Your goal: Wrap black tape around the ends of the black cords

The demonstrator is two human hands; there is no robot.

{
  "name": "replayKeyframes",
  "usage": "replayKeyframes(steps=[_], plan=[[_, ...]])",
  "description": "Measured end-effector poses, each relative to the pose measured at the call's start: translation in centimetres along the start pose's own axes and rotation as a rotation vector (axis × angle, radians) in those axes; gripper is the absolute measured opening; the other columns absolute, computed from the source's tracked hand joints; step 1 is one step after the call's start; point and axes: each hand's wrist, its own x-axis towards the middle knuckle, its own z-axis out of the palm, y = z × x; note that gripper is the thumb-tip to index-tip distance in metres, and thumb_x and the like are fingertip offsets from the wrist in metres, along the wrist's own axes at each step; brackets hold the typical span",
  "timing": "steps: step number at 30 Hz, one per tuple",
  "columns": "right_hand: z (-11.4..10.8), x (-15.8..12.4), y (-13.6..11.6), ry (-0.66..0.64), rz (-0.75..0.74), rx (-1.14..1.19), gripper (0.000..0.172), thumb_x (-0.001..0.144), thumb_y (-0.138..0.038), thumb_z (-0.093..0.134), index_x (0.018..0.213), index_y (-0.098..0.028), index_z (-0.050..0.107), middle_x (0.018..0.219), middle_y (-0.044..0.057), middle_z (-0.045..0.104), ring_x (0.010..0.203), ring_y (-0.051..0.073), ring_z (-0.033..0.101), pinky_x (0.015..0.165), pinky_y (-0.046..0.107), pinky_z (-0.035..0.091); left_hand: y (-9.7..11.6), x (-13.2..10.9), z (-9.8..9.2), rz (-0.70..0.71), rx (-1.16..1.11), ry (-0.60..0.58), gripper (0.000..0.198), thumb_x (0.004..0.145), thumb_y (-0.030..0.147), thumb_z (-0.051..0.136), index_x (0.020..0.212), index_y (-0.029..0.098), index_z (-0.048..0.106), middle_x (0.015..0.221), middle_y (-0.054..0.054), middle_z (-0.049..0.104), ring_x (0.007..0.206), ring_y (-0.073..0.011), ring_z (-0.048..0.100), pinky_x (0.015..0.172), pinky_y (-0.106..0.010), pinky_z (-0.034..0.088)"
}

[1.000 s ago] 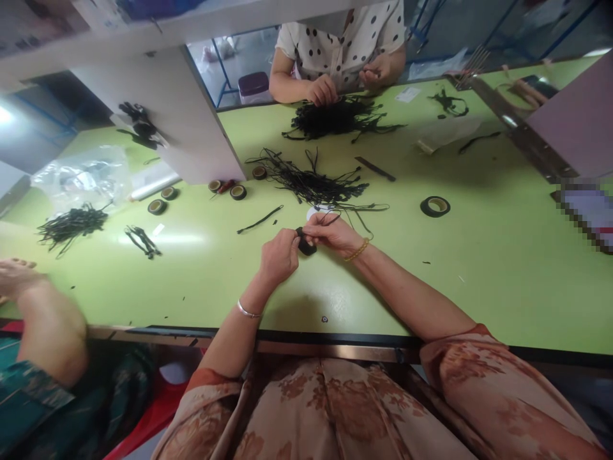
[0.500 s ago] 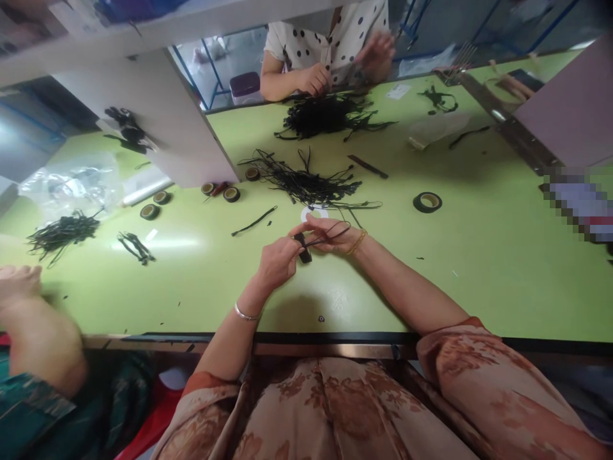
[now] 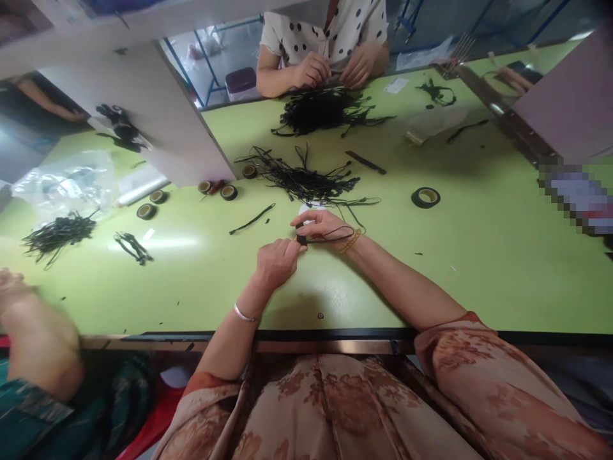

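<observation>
Both my hands meet over the green table, at a thin black cable [image 3: 330, 240] with a short black piece of tape [image 3: 301, 234] at its left end. My left hand [image 3: 278, 263] is closed, thumb and finger pinching by the lower end of the tape. From the right, my right hand [image 3: 325, 227] grips the tape and cable end between thumb and fingers, and the cable loops back beside its wrist. A white disc [image 3: 311, 208] lies partly hidden behind the right hand. Just beyond spreads a loose pile of black cables [image 3: 316, 182].
Black tape rolls [image 3: 426, 197] lie right and left of the pile, near a dark flat blade-like tool [image 3: 365, 162]. A white upright panel [image 3: 186, 128] stands at left. Opposite, a person's hands [image 3: 335, 69] work above another cable heap [image 3: 316, 112]. A neighbour's arm [image 3: 41, 338] rests left.
My right fingers have closed over the black tape, which hung lower and more exposed before. My left hand has shifted slightly. The person opposite has brought both hands together.
</observation>
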Motion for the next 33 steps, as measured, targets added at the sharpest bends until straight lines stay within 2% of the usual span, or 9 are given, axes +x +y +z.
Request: replayKeyframes(steps=[4,8,12,17,21,25,29,31,33], plan=[[-0.3,0.0,0.0,-0.069,0.032,0.044,0.041,0.063,-0.023,0.083,0.096,-0.008,0.064,0.052,-0.008,0.053,0.044,0.005,0.046,0.042,0.019,0.034,0.0,0.0,0.0,0.011,-0.026,-0.028,0.029,0.099,0.031,0.043,0.078,0.019,0.059,0.061,-0.003,0.057,0.057,-0.0138,0.047,0.055,-0.030,0.023],[-0.2,-0.1,-0.1,-0.043,0.049,0.064,0.040,0.061,-0.021,0.083,0.094,-0.008,0.065,0.053,-0.007,0.055,0.048,0.007,0.052,0.044,0.020,0.038,-0.1,0.0,0.2,-0.011,-0.045,-0.078,0.025,0.098,0.026,0.040,0.089,0.020,0.062,0.067,-0.003,0.062,0.062,-0.0140,0.051,0.056,-0.029,0.027],[-0.1,0.0,0.0,-0.005,0.064,0.053,0.040,0.059,-0.019,0.083,0.094,-0.008,0.065,0.055,-0.005,0.059,0.046,0.005,0.050,0.042,0.018,0.034,-0.1,0.0,0.5,-0.040,-0.086,-0.152,0.027,0.098,0.025,0.038,0.084,0.019,0.061,0.069,-0.004,0.063,0.065,-0.0146,0.053,0.057,-0.029,0.028],[-0.3,0.1,0.2,0.064,0.049,0.030,0.039,0.063,-0.019,0.079,0.098,-0.011,0.065,0.065,0.001,0.069,0.040,0.003,0.040,0.037,0.018,0.025,0.4,0.0,0.6,-0.111,-0.156,-0.287,0.027,0.097,0.029,0.037,0.087,0.019,0.060,0.075,-0.005,0.066,0.068,-0.0155,0.057,0.057,-0.028,0.030],[-1.0,-0.2,-0.1,0.011,-0.053,0.036,0.042,0.065,-0.024,0.078,0.102,-0.013,0.063,0.072,0.004,0.073,0.042,0.004,0.045,0.036,0.017,0.024,0.9,0.5,0.2,-0.252,-0.248,-0.307,0.021,0.094,0.030,0.042,0.085,0.020,0.059,0.073,-0.005,0.065,0.067,-0.0164,0.058,0.058,-0.027,0.031],[-1.7,-0.9,-1.2,-0.071,-0.139,0.013,0.055,0.064,-0.024,0.080,0.114,-0.015,0.060,0.078,0.002,0.073,0.049,0.006,0.052,0.038,0.016,0.025,1.1,0.9,-0.2,-0.472,-0.389,-0.286,0.014,0.091,0.032,0.048,0.085,0.021,0.055,0.063,0.000,0.059,0.056,-0.0145,0.053,0.058,-0.026,0.031],[-2.0,-1.6,-2.1,-0.089,-0.222,-0.031,0.060,0.064,-0.024,0.081,0.119,-0.016,0.057,0.079,0.001,0.071,0.064,0.011,0.064,0.054,0.019,0.044,1.1,1.1,-0.1,-0.638,-0.484,-0.266,0.011,0.089,0.031,0.050,0.094,0.021,0.052,0.057,0.004,0.052,0.051,-0.0142,0.049,0.056,-0.025,0.031],[-2.0,-1.7,-2.3,-0.122,-0.243,-0.073,0.063,0.064,-0.025,0.081,0.121,-0.015,0.056,0.080,0.002,0.071,0.072,0.015,0.067,0.065,0.023,0.049,1.1,1.2,0.0,-0.653,-0.469,-0.289,0.012,0.090,0.031,0.049,0.093,0.021,0.053,0.059,0.003,0.055,0.053,-0.0160,0.052,0.056,-0.026,0.032],[-2.1,-1.8,-2.4,-0.155,-0.250,-0.130,0.065,0.066,-0.026,0.081,0.124,-0.015,0.054,0.081,0.002,0.072,0.075,0.016,0.068,0.071,0.027,0.051,1.1,1.2,-0.2,-0.631,-0.428,-0.325,0.013,0.092,0.031,0.046,0.091,0.021,0.055,0.064,-0.001,0.061,0.057,-0.0183,0.056,0.058,-0.027,0.033]])
